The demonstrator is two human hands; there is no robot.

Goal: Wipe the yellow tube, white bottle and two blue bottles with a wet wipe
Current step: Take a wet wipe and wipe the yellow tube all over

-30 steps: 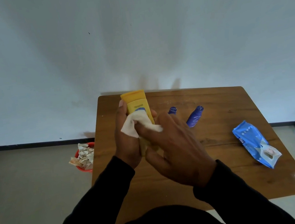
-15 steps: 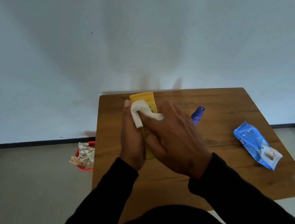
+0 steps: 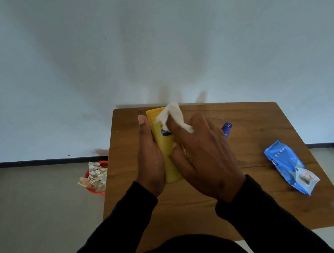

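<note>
The yellow tube (image 3: 168, 164) is a smooth, flattened plastic tube with a blue mark on its face; it is held above the far left part of the desk (image 3: 254, 131), its long axis running from the near side toward the far edge. The left hand (image 3: 150, 160) grips the tube along its left side, thumb extended straight toward the far edge and the remaining fingers hidden behind the tube. The right hand (image 3: 205, 159) pinches a white wet wipe (image 3: 173, 115), a soft, crumpled sheet, and presses it against the upper face of the tube near the tube's far end; its fingers curl over the wipe. One blue bottle (image 3: 227, 129), glossy and rounded, shows only partly past the right hand, toward the far edge of the desk. The desk is a flat brown slab with wood grain and rounded corners. A wipe packet (image 3: 289, 166), a blue and white glossy soft pouch, lies flat near the right edge of the desk. On the floor beside the desk's left edge stands a red bin (image 3: 96, 179) filled with crumpled paper. Both sleeves (image 3: 121, 235) are of dark fabric.
</note>
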